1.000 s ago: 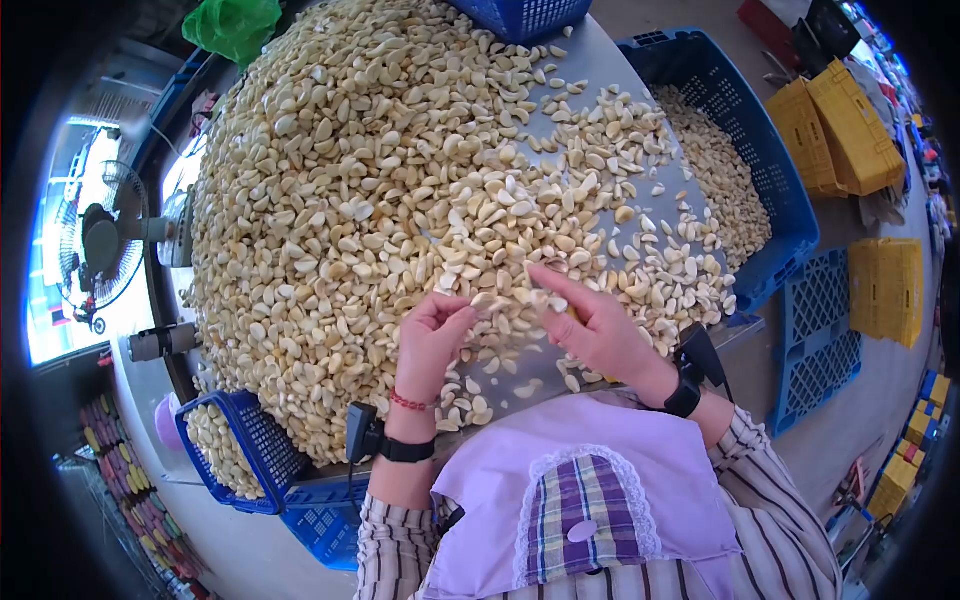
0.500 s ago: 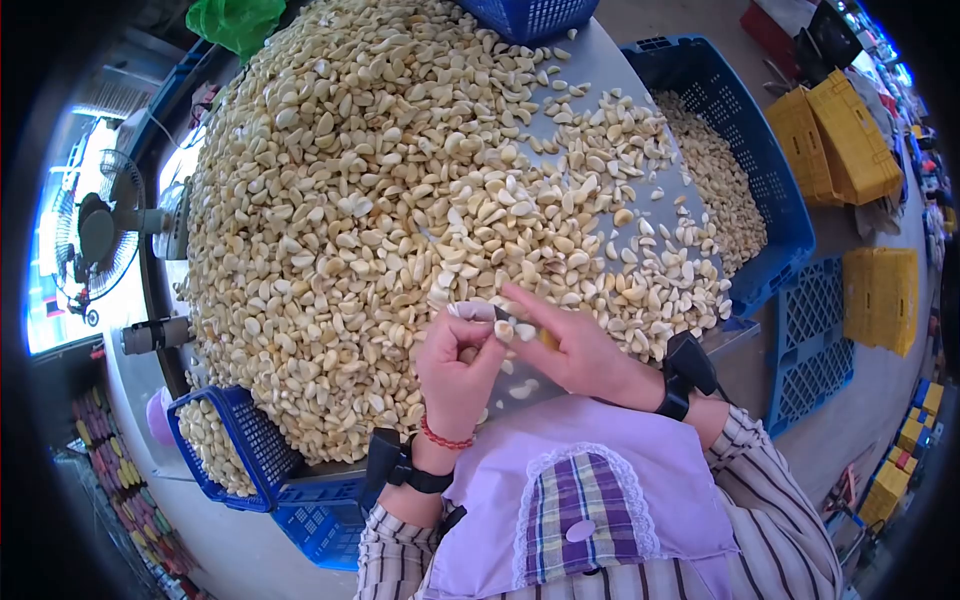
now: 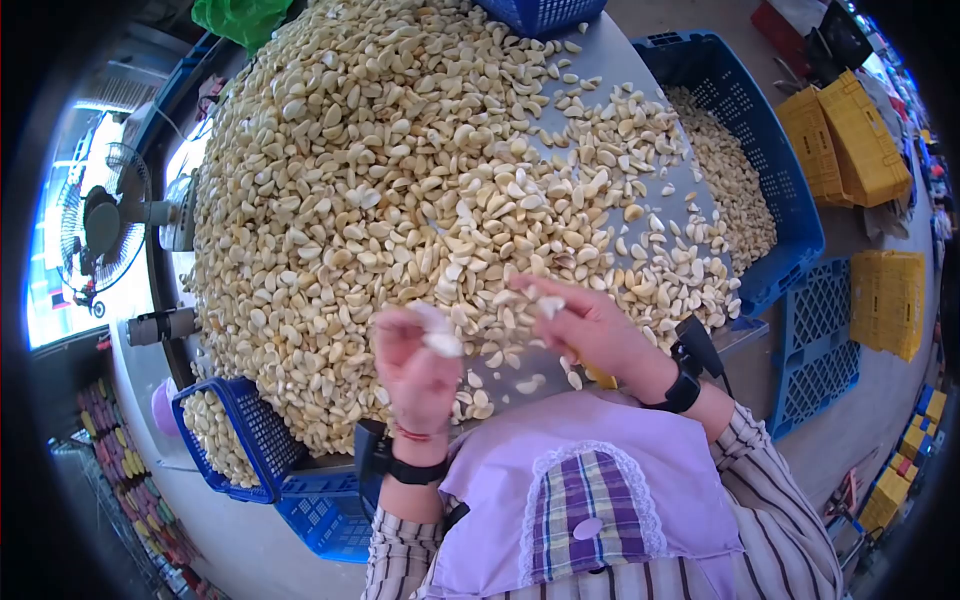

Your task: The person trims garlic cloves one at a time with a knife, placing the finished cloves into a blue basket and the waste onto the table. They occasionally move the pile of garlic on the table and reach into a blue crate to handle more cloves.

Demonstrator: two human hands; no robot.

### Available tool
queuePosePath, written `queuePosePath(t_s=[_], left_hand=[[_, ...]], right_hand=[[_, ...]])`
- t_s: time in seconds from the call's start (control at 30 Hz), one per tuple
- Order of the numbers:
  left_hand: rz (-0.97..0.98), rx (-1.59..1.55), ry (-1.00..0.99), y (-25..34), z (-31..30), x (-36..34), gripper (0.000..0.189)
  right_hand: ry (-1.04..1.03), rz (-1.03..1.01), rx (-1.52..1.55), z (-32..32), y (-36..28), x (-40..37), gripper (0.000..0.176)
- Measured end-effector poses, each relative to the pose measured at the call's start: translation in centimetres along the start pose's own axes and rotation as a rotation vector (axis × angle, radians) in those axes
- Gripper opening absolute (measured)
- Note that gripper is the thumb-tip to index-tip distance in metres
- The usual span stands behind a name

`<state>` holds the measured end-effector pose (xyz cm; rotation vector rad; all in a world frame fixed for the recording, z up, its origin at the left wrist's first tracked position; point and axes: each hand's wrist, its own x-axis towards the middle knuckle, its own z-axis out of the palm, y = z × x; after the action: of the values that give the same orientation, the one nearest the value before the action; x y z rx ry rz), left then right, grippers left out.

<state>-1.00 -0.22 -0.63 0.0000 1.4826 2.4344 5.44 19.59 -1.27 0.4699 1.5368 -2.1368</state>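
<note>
A large heap of peeled garlic cloves point(image 3: 370, 190) covers the metal table point(image 3: 625, 70) before me. My left hand point(image 3: 415, 375), smeared by motion, is over the heap's near edge with its fingers curled around white garlic cloves point(image 3: 440, 345). To its right, my right hand point(image 3: 600, 335) is closed, and a pale garlic clove point(image 3: 550, 307) shows at its fingertips. Under that palm pokes out the yellow handle point(image 3: 600, 376) of a small tool; its other end is hidden. A few loose cloves lie on the metal between the hands.
A blue crate point(image 3: 800, 200) of garlic stands at the right of the table. At the near left is a smaller blue basket point(image 3: 270, 440) with cloves. Another blue basket point(image 3: 540, 15) sits at the far edge. A fan point(image 3: 105, 225) is on the left, yellow crates point(image 3: 865, 140) on the right.
My hands were together at one clove and have now parted. The left went left with white cloves, the right moved right, with the yellow handle now lower under its palm.
</note>
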Motion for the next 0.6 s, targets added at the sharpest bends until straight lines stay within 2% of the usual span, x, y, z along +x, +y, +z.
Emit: queuePosePath(t_s=[0.03, 0.07, 0.1, 0.13, 0.2, 0.23, 0.3, 0.33, 0.4, 0.43, 0.5, 0.53, 0.57, 0.6], left_hand=[[-0.001, 0.003, 0.007, 0.8, -0.9, 0.5, 0.012], [-0.043, -0.304, -0.029, 1.5, -1.8, 1.0, 0.012], [-0.085, -0.612, -0.066, 2.3, -2.8, 1.5, 0.013], [-0.084, -0.610, -0.062, 2.6, -4.6, 1.8, 0.013], [-0.251, -0.234, -0.064, 1.9, -7.7, 2.2, 0.021], [-0.249, -0.235, -0.062, 1.0, -7.7, 2.2, 0.021], [-0.245, 1.170, -0.138, -1.2, -5.6, 2.2, 0.029], [-0.245, 1.171, -0.134, -1.9, -4.9, 1.9, 0.029], [-0.070, 1.605, -0.186, -3.0, -4.1, 1.5, 0.027], [-0.065, 1.608, -0.190, -3.1, -4.4, 1.7, 0.027], [-0.253, 1.038, -0.086, -3.3, -5.0, 1.9, 0.021], [-0.442, 0.810, -0.010, -3.0, -5.2, 1.9, 0.014], [-0.445, 0.810, -0.012, -2.5, -5.1, 1.7, 0.014], [-0.557, 0.499, -0.041, -1.9, -4.9, 1.5, 0.013]], right_hand=[[0.049, -0.072, 0.134, -0.6, 0.4, 0.1, 0.046], [0.097, -0.145, 0.269, -1.1, 0.6, 0.2, 0.044], [0.092, -0.144, 0.272, -1.5, 0.6, 0.3, 0.044], [0.123, -0.134, 0.320, -1.8, 0.5, 0.4, 0.042], [0.151, -0.133, 0.340, -1.9, 0.6, 0.7, 0.040], [0.149, -0.132, 0.338, -1.7, 0.7, 0.8, 0.040], [0.125, -0.101, 0.226, -1.2, 0.7, 0.9, 0.042], [0.120, -0.101, 0.225, -1.1, 0.8, 0.9, 0.042], [0.101, -0.075, 0.119, -0.8, 0.9, 0.8, 0.045], [0.103, -0.080, 0.122, -0.6, 0.6, 0.6, 0.045], [0.144, -0.104, -0.168, 0.0, -0.2, -0.2, 0.049], [0.129, -0.190, -0.180, -0.2, 1.4, 0.2, 0.053], [0.131, -0.188, -0.180, -0.2, 2.4, 0.3, 0.053], [0.114, -0.237, -0.275, -0.1, 3.2, 0.5, 0.054]])
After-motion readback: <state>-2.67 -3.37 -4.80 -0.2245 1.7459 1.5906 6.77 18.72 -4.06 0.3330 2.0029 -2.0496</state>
